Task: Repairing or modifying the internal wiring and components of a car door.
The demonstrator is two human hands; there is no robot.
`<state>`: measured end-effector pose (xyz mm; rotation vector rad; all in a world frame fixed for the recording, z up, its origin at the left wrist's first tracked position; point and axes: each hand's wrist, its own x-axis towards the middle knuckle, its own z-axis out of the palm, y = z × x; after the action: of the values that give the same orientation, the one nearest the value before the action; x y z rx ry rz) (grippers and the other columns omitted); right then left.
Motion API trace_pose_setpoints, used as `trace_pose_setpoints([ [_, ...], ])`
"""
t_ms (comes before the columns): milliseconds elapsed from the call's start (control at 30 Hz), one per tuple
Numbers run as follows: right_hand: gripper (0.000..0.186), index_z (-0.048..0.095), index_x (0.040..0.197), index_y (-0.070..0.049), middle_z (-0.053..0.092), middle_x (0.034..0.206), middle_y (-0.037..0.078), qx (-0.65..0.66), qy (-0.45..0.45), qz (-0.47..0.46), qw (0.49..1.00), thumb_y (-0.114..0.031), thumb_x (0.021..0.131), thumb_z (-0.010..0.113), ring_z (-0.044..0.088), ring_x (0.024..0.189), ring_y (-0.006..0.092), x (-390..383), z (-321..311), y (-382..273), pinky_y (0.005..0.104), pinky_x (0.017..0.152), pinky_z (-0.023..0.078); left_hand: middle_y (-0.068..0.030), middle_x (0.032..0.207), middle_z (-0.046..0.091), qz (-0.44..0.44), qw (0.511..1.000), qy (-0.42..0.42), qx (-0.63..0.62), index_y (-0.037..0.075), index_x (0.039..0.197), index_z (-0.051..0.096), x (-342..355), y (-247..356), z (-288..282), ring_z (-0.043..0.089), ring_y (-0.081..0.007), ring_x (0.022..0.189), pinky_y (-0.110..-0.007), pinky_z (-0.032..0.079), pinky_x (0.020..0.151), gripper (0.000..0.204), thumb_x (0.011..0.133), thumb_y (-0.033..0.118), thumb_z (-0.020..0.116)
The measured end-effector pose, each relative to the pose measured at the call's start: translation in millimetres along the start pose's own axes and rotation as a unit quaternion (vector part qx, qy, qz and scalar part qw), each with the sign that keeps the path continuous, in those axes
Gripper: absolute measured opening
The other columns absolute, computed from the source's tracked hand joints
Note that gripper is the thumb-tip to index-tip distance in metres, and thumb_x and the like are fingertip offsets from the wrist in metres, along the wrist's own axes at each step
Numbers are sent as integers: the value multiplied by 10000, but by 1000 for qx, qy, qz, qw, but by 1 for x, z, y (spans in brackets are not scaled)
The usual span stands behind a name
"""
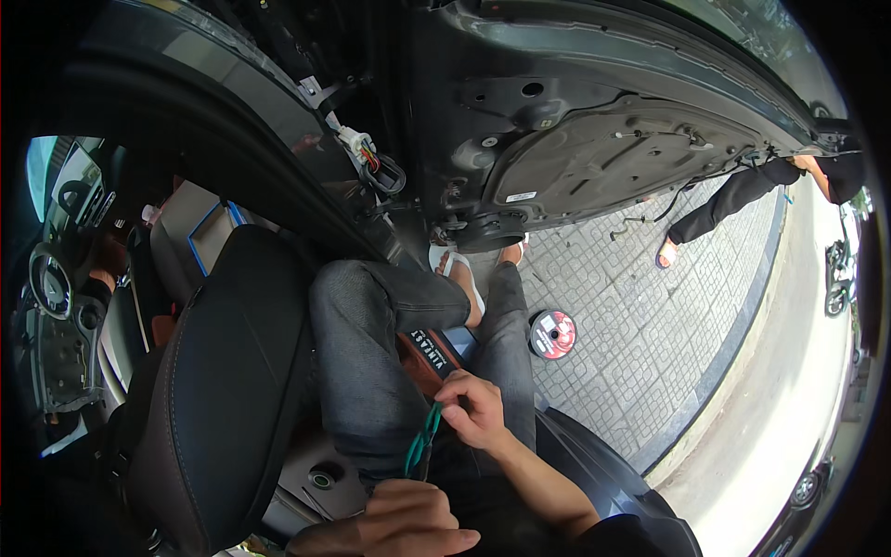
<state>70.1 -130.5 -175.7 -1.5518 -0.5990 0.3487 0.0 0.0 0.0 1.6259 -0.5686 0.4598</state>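
Note:
My right hand point(471, 408) is closed with its fingertips on a green looped item point(422, 436), too small to identify surely. My left hand point(408, 520) is curled just below that item at the lower edge; whatever its fingers hold is hidden. Both are over my lap, between my jeans-clad legs point(357, 362). A black seat point(223, 390) is at my left. In front of me stands an open car door with bare inner metal point(594, 158), and a white wiring connector point(357, 148) hangs near its hinge side.
A round spool point(554, 334) lies on the paved ground point(622, 371) beside my legs. A blue-edged box point(212, 237) is inside the car. Another person's leg point(715, 204) and hand point(809, 167) show by the door's far end. A motorbike point(840, 269) stands along the road.

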Motion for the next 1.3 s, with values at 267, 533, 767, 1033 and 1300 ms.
trace_pose_setpoints([
  [267,523,526,1151,-19,622,792,78,-285,156,-207,923,-239,749,778,573,658,233,-2,-34,-39,337,608,434,-21,577,398,-127,938,216,-240,-29,950,518,37,-50,22,352,-97,498,-244,294,482,263,991,197,389],
  [533,407,590,1165,9,583,813,131,-15,-158,-26,987,-12,759,615,587,692,260,-22,6,-18,324,632,472,-46,786,506,-294,885,329,-147,-39,1075,521,-58,-64,4,452,-98,715,-241,384,667,314,1028,221,352],
  [767,465,634,1121,57,624,909,142,228,-211,72,948,-66,678,563,578,777,216,-14,-19,-12,294,681,449,-207,1179,545,-223,938,265,3,-81,1236,488,-102,-49,-8,553,-256,1059,-342,446,881,585,965,438,482],
  [1033,471,616,1161,64,569,895,105,180,-54,130,974,-106,729,534,563,871,191,-8,-104,-31,257,746,428,-78,1141,595,-382,873,296,-62,-10,1165,599,-12,-233,-30,540,-134,1043,-273,439,861,325,988,231,470],
  [1300,574,517,1277,63,563,939,99,198,98,265,939,-155,746,518,537,812,185,-8,-89,-29,308,754,439,-89,1002,631,-531,701,421,-222,25,1014,607,63,-383,10,600,-161,890,-313,481,804,257,866,230,655],
])
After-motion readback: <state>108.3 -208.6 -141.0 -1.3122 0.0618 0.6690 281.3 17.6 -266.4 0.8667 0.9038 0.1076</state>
